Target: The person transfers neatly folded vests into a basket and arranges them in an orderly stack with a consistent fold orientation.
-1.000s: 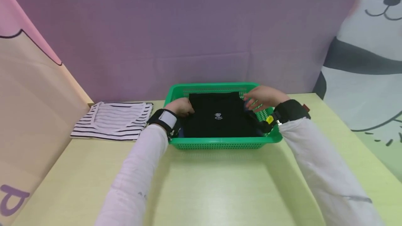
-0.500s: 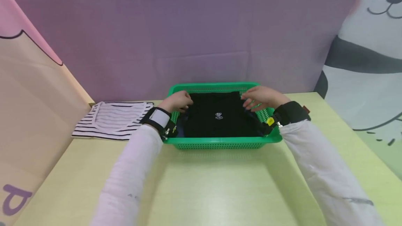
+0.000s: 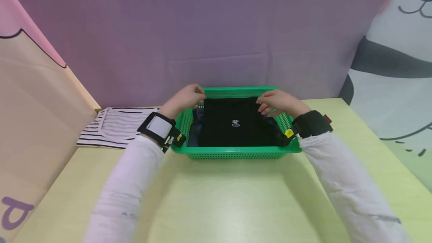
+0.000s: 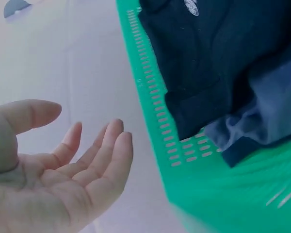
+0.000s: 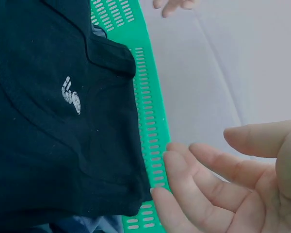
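A folded black garment (image 3: 233, 123) with a small white print lies in the green plastic basket (image 3: 233, 150), over a dark blue-grey cloth (image 4: 276, 102) that shows at its sides. My left hand (image 3: 187, 96) is over the basket's back left corner; in the left wrist view its fingers are loosely bent, with nothing between them, apart from the cloth. Over the right side of the basket is my right hand (image 3: 278, 101), its fingertips near the garment's back right corner. Seen from the right wrist, the fingers (image 5: 199, 189) are relaxed and hold nothing.
Left of the basket a folded black-and-white striped shirt (image 3: 118, 126) lies on the pale wooden table (image 3: 229, 201). A purple cloth backdrop (image 3: 216, 36) rises right behind the basket. Printed panels stand at the left and right.
My left hand has let go at the garment's left edge and moved up and back toward the basket's back left corner. The right hand has shifted slightly left. The garment stays in place.
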Available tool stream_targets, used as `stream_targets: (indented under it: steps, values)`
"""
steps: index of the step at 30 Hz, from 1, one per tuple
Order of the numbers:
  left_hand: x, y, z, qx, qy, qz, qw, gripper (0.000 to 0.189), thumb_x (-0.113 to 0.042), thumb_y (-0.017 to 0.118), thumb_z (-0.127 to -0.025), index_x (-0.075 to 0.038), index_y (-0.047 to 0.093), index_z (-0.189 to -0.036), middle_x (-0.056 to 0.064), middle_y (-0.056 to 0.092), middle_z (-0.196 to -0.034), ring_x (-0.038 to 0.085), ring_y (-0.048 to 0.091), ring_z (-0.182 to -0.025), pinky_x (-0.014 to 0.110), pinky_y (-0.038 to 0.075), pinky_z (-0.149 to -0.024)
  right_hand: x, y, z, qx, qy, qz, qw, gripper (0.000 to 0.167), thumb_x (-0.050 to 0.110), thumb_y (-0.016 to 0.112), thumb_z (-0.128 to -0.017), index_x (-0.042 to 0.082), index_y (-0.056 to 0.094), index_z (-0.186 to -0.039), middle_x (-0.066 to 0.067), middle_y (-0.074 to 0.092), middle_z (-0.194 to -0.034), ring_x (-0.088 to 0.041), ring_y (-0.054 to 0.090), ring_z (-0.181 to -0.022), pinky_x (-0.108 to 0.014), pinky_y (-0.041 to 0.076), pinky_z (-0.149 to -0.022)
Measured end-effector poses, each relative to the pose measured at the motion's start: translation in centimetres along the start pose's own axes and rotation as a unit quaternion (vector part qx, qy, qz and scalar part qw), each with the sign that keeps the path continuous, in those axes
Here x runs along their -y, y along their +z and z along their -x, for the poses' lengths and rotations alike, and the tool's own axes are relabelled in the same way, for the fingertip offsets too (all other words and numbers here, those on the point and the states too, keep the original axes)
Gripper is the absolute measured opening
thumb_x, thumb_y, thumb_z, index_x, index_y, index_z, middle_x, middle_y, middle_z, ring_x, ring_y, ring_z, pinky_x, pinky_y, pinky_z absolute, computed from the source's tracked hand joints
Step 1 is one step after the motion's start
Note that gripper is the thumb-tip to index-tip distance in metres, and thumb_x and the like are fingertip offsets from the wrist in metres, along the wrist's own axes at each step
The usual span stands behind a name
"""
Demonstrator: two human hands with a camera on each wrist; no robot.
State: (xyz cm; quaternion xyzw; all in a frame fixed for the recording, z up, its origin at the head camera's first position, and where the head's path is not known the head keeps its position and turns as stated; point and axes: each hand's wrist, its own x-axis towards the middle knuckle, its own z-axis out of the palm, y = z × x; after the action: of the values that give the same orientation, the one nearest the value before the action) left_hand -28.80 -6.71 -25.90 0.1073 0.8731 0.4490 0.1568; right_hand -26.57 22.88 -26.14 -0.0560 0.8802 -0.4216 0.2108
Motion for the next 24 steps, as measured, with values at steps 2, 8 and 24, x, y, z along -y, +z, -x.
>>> stream_targets:
  steps: [2, 8, 24]
  values:
    - [-0.3, -0.2, 0.3, -0.010, 0.017, -0.003, 0.9998, 0.029, -0.012, 0.043, -0.099, 0.003, 0.046, -0.123, 0.018, 0.053, -0.118, 0.027, 0.053, -0.105, 0.037, 0.048, -0.090, 0.2, 0.1, 0.1, -0.009, -0.003, -0.001, 1.0000, 0.045, 0.025, 0.037, -0.103, -0.005, 0.043, -0.136, -0.018, 0.061, -0.110, -0.022, 0.062, -0.094, -0.039, 0.053, -0.086]
    - [-1.0, -0.1, 1.6, -0.030, 0.055, 0.008, 0.9980, 0.028, -0.013, 0.045, -0.099, 0.003, 0.046, -0.122, 0.017, 0.054, -0.118, 0.025, 0.054, -0.106, 0.038, 0.048, -0.093, 0.7, 0.4, 0.5, -0.021, -0.017, -0.018, 0.9995, 0.043, 0.026, 0.039, -0.103, -0.004, 0.046, -0.133, -0.008, 0.064, -0.100, -0.017, 0.063, -0.088, -0.028, 0.054, -0.074]
    - [-1.3, 2.5, 6.6, -0.083, 0.147, 0.032, 0.9851, 0.017, -0.011, 0.050, -0.097, -0.004, 0.055, -0.112, 0.010, 0.059, -0.119, 0.022, 0.058, -0.111, 0.036, 0.045, -0.097, 0.6, 3.0, 3.6, -0.043, -0.091, -0.047, 0.9939, 0.039, 0.026, 0.042, -0.102, -0.002, 0.051, -0.128, -0.013, 0.062, -0.104, -0.016, 0.064, -0.089, -0.026, 0.054, -0.080]
